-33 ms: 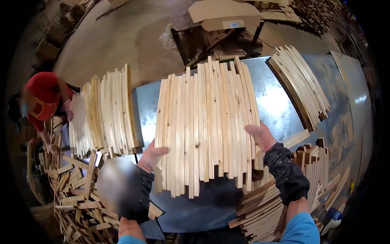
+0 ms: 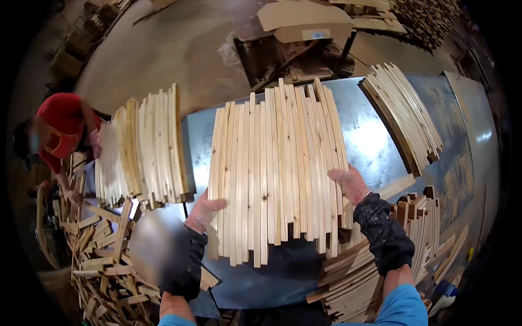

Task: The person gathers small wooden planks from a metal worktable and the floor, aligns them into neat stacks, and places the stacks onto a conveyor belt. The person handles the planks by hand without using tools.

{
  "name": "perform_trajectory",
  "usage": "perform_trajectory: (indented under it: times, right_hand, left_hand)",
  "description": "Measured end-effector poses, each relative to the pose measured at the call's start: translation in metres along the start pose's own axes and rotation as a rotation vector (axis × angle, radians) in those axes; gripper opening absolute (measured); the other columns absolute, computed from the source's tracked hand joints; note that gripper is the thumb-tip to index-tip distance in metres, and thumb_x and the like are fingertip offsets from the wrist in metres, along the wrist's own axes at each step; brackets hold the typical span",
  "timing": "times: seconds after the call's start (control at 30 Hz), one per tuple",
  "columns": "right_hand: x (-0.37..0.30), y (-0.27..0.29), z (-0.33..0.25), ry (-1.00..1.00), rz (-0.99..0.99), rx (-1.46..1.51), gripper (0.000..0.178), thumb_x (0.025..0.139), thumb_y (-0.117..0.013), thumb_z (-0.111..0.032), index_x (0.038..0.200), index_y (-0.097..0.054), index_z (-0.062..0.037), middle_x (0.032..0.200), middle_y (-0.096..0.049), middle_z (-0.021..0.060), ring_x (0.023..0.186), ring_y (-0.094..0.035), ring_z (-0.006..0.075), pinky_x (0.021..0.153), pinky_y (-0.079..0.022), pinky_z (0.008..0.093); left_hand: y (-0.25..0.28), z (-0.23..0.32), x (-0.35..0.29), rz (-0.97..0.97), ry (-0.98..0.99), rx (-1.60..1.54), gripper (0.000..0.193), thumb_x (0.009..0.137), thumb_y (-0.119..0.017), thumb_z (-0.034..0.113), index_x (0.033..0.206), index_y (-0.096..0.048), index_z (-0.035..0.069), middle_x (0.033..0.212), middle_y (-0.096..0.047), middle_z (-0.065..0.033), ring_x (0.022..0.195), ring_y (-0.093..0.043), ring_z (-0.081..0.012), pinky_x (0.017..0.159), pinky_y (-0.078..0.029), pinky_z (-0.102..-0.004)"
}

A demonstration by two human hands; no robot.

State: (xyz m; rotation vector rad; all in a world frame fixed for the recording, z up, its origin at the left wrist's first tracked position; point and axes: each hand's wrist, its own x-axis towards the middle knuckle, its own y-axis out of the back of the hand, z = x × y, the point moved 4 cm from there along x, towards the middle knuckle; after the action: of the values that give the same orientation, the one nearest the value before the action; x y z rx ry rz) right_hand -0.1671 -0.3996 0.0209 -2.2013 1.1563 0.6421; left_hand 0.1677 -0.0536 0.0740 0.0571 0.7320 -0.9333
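Note:
A broad row of pale wooden strips (image 2: 266,174) lies side by side in front of me, their ends uneven at top and bottom. My left hand (image 2: 202,212), in a pinkish work glove, closes on the row's left edge with the thumb over the top. On the opposite edge my right hand (image 2: 350,183), gloved alike, grips the outermost strips, thumb on top. The fingers of both hands are partly hidden under or beside the wood. A shiny metal tabletop (image 2: 261,288) shows beneath and around the row.
Other strip bundles lie at the left (image 2: 155,144) and far right (image 2: 402,114). Stacked strips (image 2: 353,282) sit by my right forearm. Short offcuts (image 2: 109,266) heap at lower left. A person in red (image 2: 62,122) works at far left. Beyond the table stands a cardboard-topped stand (image 2: 304,19).
My hands keep the same hold on the strips. The whole view has shifted very slightly.

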Motion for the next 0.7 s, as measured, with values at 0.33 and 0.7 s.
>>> perform_trajectory:
  times: [0.33,0.7]
  right_hand:
    - [-0.132,-0.087,0.052,-0.035,-0.193,-0.159,0.075,0.086,-0.085,-0.003,0.153,-0.054,0.0059,0.130,-0.073,0.0153,0.112,-0.074,0.0264,0.102,-0.062,0.0387]
    - [-0.320,-0.220,0.141,0.116,-0.542,-0.404,0.064,0.084,-0.071,-0.004,0.146,-0.060,0.0046,0.122,-0.073,0.0107,0.105,-0.075,0.0240,0.090,-0.063,0.0337]
  left_hand:
    - [0.044,-0.067,-0.249,0.246,-0.086,-0.179,0.090,0.081,-0.097,0.008,0.159,-0.052,0.003,0.135,-0.070,-0.0108,0.118,-0.069,-0.0215,0.102,-0.059,-0.0375]
    - [0.104,-0.216,-0.535,0.385,-0.431,-0.370,0.088,0.083,-0.091,0.004,0.162,-0.052,0.006,0.147,-0.065,-0.0078,0.133,-0.063,-0.0226,0.115,-0.051,-0.0404]
